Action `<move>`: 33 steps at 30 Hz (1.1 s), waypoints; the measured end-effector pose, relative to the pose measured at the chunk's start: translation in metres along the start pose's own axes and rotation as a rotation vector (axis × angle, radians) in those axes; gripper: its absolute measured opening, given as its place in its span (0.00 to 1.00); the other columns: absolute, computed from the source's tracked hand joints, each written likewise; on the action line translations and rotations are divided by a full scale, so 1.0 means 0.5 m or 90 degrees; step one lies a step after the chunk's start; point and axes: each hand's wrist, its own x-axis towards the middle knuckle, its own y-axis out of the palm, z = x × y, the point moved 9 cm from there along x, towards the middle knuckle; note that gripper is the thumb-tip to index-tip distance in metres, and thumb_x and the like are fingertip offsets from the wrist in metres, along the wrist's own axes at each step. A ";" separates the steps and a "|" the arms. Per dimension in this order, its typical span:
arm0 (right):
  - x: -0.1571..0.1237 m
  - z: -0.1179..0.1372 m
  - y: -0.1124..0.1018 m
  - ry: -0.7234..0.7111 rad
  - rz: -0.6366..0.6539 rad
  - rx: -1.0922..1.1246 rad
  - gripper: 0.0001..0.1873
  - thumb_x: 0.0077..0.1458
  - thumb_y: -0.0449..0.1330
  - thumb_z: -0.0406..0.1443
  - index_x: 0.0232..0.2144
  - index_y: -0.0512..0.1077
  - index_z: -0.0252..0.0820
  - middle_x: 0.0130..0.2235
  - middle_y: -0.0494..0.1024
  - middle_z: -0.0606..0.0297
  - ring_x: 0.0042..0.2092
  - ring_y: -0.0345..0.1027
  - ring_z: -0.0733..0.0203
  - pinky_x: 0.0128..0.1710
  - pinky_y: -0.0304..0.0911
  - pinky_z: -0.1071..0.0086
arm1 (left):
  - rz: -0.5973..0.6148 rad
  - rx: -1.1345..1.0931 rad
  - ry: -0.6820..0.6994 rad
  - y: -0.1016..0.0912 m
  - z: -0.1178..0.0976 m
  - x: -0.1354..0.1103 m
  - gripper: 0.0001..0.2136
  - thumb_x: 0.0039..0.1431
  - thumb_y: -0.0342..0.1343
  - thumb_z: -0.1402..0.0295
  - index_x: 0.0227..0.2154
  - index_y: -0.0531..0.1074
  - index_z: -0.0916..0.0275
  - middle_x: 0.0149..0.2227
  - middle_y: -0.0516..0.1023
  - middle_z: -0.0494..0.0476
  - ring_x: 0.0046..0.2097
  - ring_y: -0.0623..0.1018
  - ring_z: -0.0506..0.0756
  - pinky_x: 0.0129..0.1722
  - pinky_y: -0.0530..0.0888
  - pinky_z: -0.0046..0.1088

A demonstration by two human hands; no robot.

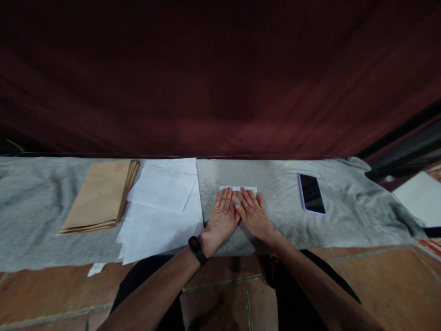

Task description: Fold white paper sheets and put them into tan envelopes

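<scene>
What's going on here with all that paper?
A person is pressing or resting both hands, the left hand and the right hand, flat on a small white paper. Only its edge shows clearly past the fingers. It lies on a grey cloth. Off to the left are loose white sheets and, beyond them, a brown stack. A phone lies to the right, untouched.

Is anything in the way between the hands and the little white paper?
No, nothing that I can see. The left hand and right hand lie flat right on the little white paper. The white sheets are off to the left and the phone to the right.
</scene>
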 end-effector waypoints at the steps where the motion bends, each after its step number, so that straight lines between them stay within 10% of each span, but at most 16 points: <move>1: 0.002 -0.001 -0.001 0.002 -0.004 -0.003 0.28 0.72 0.40 0.42 0.69 0.54 0.40 0.70 0.54 0.56 0.71 0.45 0.48 0.68 0.39 0.44 | 0.006 0.004 -0.002 0.000 0.001 0.002 0.27 0.67 0.39 0.65 0.65 0.58 0.74 0.68 0.58 0.72 0.71 0.53 0.63 0.70 0.49 0.48; 33: 0.003 -0.069 0.001 0.120 -0.011 -0.024 0.30 0.71 0.43 0.44 0.70 0.52 0.39 0.70 0.55 0.55 0.70 0.46 0.43 0.67 0.35 0.42 | 0.043 0.001 -0.123 0.010 0.047 0.019 0.28 0.70 0.39 0.60 0.67 0.53 0.71 0.71 0.53 0.65 0.72 0.51 0.61 0.70 0.48 0.50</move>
